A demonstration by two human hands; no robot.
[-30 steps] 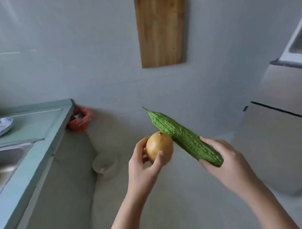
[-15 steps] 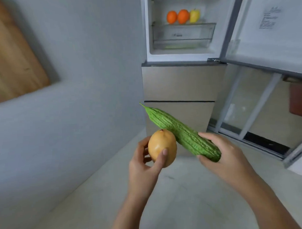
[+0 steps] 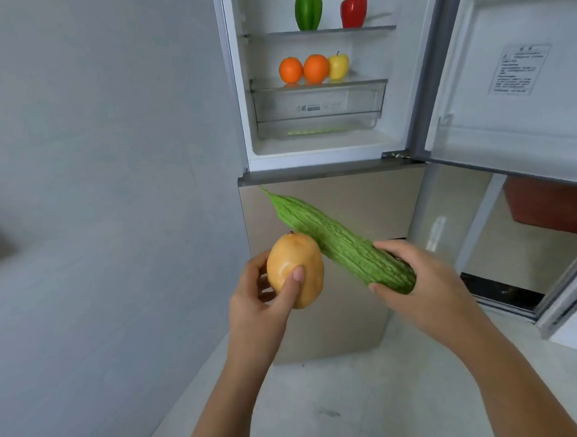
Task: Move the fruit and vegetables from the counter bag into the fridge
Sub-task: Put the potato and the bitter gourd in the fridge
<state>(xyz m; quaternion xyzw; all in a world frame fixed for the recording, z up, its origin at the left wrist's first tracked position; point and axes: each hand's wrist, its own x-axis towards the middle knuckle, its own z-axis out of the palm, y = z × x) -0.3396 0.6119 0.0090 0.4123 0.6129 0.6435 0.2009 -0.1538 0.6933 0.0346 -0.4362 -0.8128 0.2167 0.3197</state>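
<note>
Both items are held up before the open white fridge (image 3: 311, 149), its door (image 3: 522, 118) swung wide to the right, probably so they can go straight onto a shelf. The left hand (image 3: 257, 307) cups the smooth yellow-orange oval fruit (image 3: 293, 264), thumb pressed across its front, fingers curled behind. The right hand (image 3: 427, 292) wraps the thick end of the long ridged green bitter gourd (image 3: 330, 239), whose pointed tip angles up-left behind the fruit. Two round oranges (image 3: 316, 68) and a yellow apple (image 3: 338, 65) already sit inside

Left hand (image 3: 256, 312) holds mango (image 3: 295, 270), right hand (image 3: 425, 290) bitter gourd (image 3: 337, 242), before open fridge (image 3: 320, 150)
</note>
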